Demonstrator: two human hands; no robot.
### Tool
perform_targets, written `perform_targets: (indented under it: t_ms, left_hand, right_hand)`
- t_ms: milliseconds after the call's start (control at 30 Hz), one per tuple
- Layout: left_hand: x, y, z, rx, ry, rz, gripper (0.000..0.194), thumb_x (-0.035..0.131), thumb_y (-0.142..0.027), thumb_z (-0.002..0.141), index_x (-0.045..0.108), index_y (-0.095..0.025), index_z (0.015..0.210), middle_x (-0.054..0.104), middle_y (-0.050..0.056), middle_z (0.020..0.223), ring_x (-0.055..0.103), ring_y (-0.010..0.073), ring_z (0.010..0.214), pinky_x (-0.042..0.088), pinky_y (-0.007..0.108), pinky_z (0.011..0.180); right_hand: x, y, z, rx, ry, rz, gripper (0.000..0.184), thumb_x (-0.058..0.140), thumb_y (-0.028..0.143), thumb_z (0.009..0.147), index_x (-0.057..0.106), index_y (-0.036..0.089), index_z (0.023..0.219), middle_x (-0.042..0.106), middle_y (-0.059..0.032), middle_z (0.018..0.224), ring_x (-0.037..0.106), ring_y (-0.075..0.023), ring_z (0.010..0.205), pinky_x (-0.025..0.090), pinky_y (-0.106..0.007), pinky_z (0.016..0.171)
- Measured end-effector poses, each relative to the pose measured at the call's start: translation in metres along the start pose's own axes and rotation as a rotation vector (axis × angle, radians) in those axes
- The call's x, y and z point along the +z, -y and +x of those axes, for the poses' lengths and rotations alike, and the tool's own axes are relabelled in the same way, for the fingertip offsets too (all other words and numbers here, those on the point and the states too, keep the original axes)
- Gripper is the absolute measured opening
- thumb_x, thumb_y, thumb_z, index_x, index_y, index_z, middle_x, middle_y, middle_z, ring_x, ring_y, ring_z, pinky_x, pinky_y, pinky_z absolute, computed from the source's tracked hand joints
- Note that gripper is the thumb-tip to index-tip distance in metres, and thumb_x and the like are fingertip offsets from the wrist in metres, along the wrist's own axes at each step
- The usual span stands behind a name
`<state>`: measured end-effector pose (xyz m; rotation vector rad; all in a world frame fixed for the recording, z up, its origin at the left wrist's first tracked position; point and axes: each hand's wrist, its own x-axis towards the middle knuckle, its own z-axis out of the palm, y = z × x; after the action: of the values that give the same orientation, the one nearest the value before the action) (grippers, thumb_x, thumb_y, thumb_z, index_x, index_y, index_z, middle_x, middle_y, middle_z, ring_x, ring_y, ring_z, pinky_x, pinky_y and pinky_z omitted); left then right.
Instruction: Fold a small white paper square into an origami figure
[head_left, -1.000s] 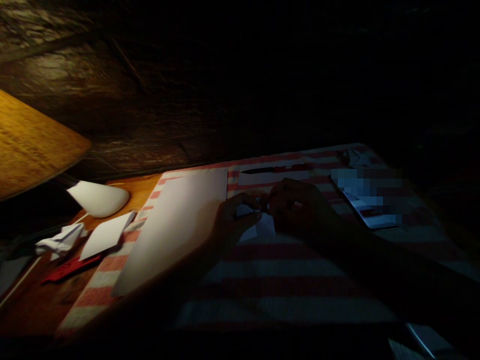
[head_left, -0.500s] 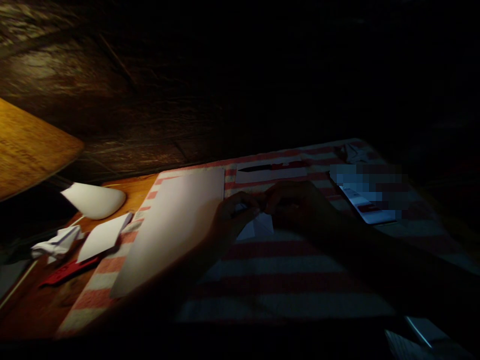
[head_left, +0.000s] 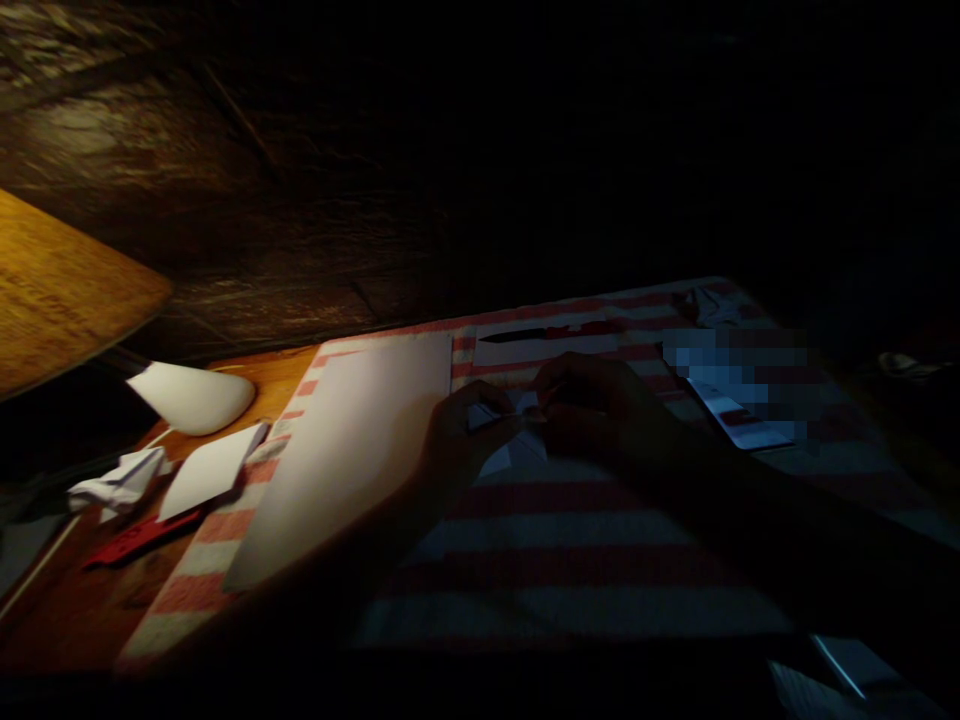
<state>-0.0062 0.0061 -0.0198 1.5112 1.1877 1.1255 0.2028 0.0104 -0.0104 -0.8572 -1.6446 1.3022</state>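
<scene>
A small creased piece of white paper (head_left: 517,452) lies over the striped cloth between my two hands. My left hand (head_left: 469,425) is closed on its left side, thumb and fingers pinching near the top. From the other side my right hand (head_left: 589,400) pinches the paper's upper right part, its fingertips close to my left thumb. Deep shadow hides the exact finger contact. A large white sheet (head_left: 352,430) lies to the left, partly behind my left forearm. Beyond my hands, a dark-bladed knife with a red handle (head_left: 547,332) rests on a paper strip (head_left: 499,350).
A lit phone-like screen (head_left: 739,405), partly pixelated, lies to the right. At the left stand a white lamp base (head_left: 191,398) and a yellow-lit shade (head_left: 67,290). Crumpled paper (head_left: 124,480), a curved white sheet (head_left: 210,470) and a red tool (head_left: 139,540) lie on the wood. A folded paper shape (head_left: 712,305) sits far right.
My fingers have shifted slightly at the top of the small paper, and more of its upper folds show between them. The view has moved a little; the other things stay in place.
</scene>
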Motion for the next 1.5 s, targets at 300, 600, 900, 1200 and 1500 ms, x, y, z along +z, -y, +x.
perform_targets:
  t_ms: [300,600,900,1200,1500]
  left_hand:
    - [-0.002,-0.002,0.0,0.057,-0.052,0.132,0.014,0.079,-0.022,0.07,0.066,-0.019,0.073,0.062,-0.003,0.068,0.054,0.0123,0.062,0.04,0.022,0.056]
    - [0.0,-0.003,-0.002,0.135,-0.06,0.123,0.027,0.081,-0.021,0.07,0.068,-0.021,0.094,0.073,0.001,0.09,0.067,0.0176,0.079,0.051,0.026,0.065]
    - [0.0,-0.003,0.0,0.015,0.022,0.058,0.031,0.082,-0.021,0.066,0.073,-0.018,0.096,0.076,0.004,0.091,0.069,0.0183,0.077,0.052,0.024,0.06]
    - [-0.003,0.002,0.0,-0.178,0.089,-0.263,0.041,0.086,-0.022,0.065,0.069,-0.021,0.102,0.076,0.002,0.09,0.069,0.0158,0.07,0.053,0.024,0.058]
    - [0.003,0.002,-0.007,-0.288,0.239,-0.38,0.034,0.086,-0.021,0.066,0.073,-0.016,0.097,0.073,0.003,0.087,0.066,0.0152,0.076,0.051,0.024,0.067]
  right_hand:
    - [0.0,-0.013,0.004,0.001,-0.042,-0.147,0.014,0.08,0.027,0.08,0.071,0.019,0.088,0.073,-0.0044,0.088,0.068,-0.0185,0.082,0.055,-0.033,0.074]
    - [0.0,-0.017,0.008,0.003,-0.057,-0.06,0.01,0.076,0.015,0.077,0.07,0.02,0.084,0.073,-0.0025,0.089,0.068,-0.0173,0.085,0.055,-0.034,0.082]
    - [0.006,-0.012,0.003,0.051,-0.024,0.078,0.011,0.074,0.015,0.076,0.069,0.02,0.085,0.069,-0.0011,0.084,0.063,-0.0138,0.072,0.052,-0.028,0.066]
    - [0.005,-0.006,0.007,0.129,-0.091,0.242,0.01,0.075,0.015,0.073,0.078,0.019,0.081,0.073,-0.0027,0.083,0.063,-0.0136,0.071,0.049,-0.026,0.061]
    - [0.004,-0.006,0.005,0.051,-0.001,0.101,0.006,0.077,0.021,0.079,0.08,0.019,0.083,0.073,-0.0019,0.08,0.062,-0.0125,0.071,0.046,-0.026,0.066]
